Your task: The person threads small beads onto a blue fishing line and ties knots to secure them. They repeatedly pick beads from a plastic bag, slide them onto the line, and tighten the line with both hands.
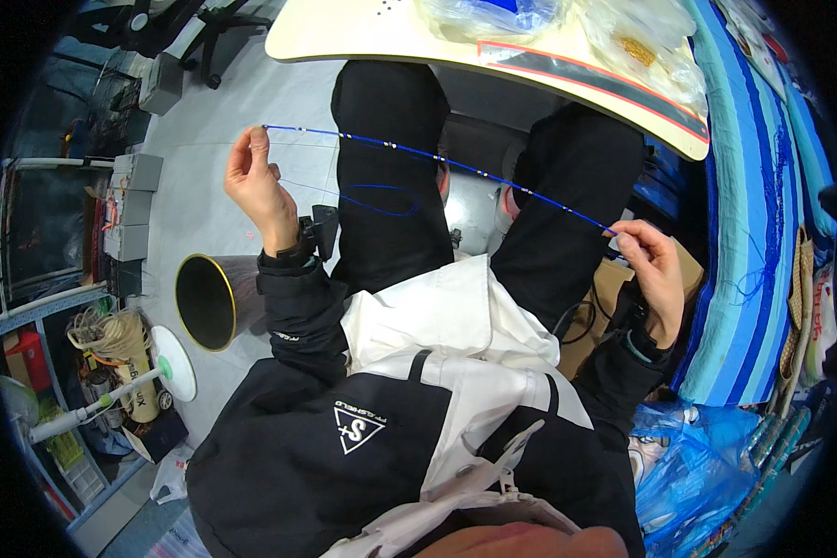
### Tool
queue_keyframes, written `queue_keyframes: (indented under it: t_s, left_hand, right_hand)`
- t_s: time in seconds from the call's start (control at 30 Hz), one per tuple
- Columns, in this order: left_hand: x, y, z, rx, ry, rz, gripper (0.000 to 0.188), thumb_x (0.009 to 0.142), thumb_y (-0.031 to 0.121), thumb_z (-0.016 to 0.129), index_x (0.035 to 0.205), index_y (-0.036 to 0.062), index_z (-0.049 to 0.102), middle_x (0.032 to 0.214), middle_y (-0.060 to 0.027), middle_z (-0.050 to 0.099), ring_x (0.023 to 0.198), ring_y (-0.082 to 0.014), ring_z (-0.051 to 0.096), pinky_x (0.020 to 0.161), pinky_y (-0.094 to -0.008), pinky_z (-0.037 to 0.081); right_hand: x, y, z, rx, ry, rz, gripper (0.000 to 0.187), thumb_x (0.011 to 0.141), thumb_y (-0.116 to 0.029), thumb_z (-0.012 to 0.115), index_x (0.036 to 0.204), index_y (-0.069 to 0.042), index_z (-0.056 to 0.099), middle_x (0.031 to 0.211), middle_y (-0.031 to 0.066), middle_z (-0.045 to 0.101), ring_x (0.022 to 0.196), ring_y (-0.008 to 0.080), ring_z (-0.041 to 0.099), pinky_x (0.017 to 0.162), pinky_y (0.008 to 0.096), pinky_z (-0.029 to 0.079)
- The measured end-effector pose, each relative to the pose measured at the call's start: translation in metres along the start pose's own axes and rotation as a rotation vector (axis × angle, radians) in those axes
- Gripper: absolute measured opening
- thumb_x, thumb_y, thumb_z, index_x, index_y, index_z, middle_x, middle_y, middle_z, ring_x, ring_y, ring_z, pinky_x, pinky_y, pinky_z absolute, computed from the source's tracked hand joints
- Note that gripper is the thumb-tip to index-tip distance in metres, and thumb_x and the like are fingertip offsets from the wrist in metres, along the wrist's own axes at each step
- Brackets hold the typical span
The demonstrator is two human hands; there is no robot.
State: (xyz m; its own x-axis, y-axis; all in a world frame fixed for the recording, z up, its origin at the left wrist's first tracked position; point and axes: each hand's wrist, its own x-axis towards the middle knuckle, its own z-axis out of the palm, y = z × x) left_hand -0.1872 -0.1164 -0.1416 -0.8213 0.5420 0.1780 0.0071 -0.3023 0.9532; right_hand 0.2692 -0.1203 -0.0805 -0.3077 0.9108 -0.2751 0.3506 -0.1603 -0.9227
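Note:
A thin blue beaded cord [456, 164] is stretched taut above my lap, sloping down from left to right. Small pale and gold-coloured beads sit along it in spaced groups. Its left end is pinched between the thumb and fingertips of my left hand [262, 191], which is raised beside my left knee. My right hand [656, 274] pinches the other end, lower and closer to me. A loose loop of fine blue thread [381, 212] hangs below my left hand, over my left thigh. Black straps circle both wrists.
Ahead is a cream table [363, 33] holding clear plastic bags [637, 46], one with gold-coloured bits inside. A blue striped cloth [721, 279] covers the surface at right, with blue threads on it. A black bin [205, 302] stands at left, near a white fan [172, 363].

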Motion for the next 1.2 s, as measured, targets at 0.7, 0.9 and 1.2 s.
queue_keyframes:
  t_s: [0.7,0.9,1.2]
  left_hand:
    - [0.004,-0.007,-0.007,-0.044,-0.083,0.042,0.017,0.087,0.013,0.072,0.099,0.0023,0.070,0.088,-0.0013,0.068,0.061,0.0014,0.047,0.045,-0.0173,0.023]
    - [0.004,-0.008,-0.009,-0.025,-0.092,0.042,0.018,0.087,0.014,0.072,0.100,0.0019,0.069,0.089,-0.0007,0.068,0.061,0.0019,0.046,0.046,-0.0170,0.023]
    - [0.004,-0.008,-0.008,-0.023,-0.089,0.035,0.019,0.087,0.013,0.072,0.102,0.0011,0.069,0.088,-0.0016,0.068,0.060,0.0018,0.045,0.046,-0.0169,0.023]
  right_hand:
    - [-0.004,-0.006,0.010,-0.014,0.108,-0.136,0.015,0.096,-0.014,0.057,0.096,0.000,0.064,0.085,-0.0036,0.059,0.071,0.0011,0.043,0.063,0.0179,0.035]
    - [-0.007,-0.012,0.009,-0.064,0.092,-0.123,0.013,0.092,-0.011,0.063,0.098,0.000,0.067,0.077,-0.0066,0.056,0.060,-0.0023,0.038,0.052,0.0149,0.028]
    - [-0.008,-0.016,0.013,-0.003,0.115,-0.085,0.012,0.089,-0.009,0.067,0.095,0.001,0.068,0.073,-0.0077,0.055,0.059,-0.0032,0.038,0.051,0.0152,0.026]
